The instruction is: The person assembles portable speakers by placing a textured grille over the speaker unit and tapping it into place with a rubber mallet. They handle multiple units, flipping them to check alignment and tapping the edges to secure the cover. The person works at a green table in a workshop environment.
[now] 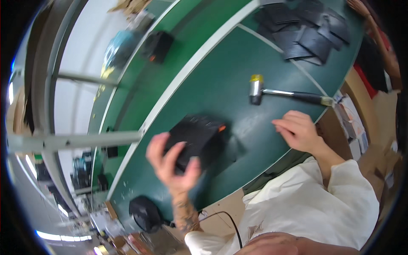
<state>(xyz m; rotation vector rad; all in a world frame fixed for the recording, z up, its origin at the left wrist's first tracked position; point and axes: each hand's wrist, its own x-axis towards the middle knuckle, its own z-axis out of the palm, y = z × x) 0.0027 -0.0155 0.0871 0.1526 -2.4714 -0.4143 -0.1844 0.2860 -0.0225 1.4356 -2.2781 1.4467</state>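
Note:
A black box-shaped device [197, 138] with a small orange part at one corner sits on the green table, slightly blurred. Over its near left side is my left hand [174, 165], fingers and thumb spread apart; whether the fingertips touch the casing is hard to make out. My right hand [296, 131] hovers by the table's near edge, its fingers curled together and nothing visible in them. Beyond it lies a mallet [256, 90] with a yellow face, a dark face and a black grip, apart from both hands.
Black ribbed panels [304, 38] are heaped at the far right, near another person's arm [374, 29]. A similar black device [157, 46] stands on the green strip past the white rail [191, 63]. At lower left is a round black object [144, 213]. A metal post [76, 141] juts in from the left.

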